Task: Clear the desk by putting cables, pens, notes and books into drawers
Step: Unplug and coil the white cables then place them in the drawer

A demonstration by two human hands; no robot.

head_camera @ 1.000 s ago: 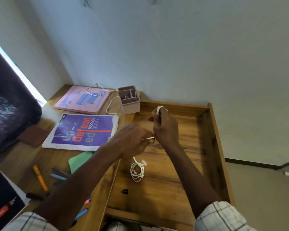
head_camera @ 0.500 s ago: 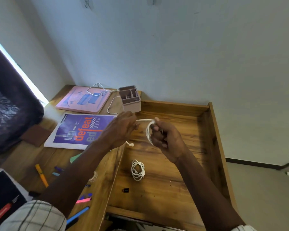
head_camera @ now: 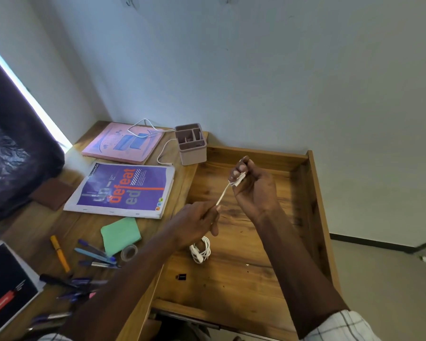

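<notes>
A white cable stretches taut between my two hands above the open wooden drawer. My right hand grips the wound part of it in curled fingers. My left hand pinches its loose end lower down. A second coiled white cable lies on the drawer floor, partly behind my left hand. On the desk lie a purple book, a pink book, a green note pad, an orange pen and several blue pens.
A pink desk organiser stands at the desk's back edge with a white cable trailing over the pink book. A tape roll, a black book and a small black item in the drawer are near. Dark curtain at left.
My right hand has turned and risen with the wound cable. My left hand has dropped lower and nearer, pulling the free end tight.
</notes>
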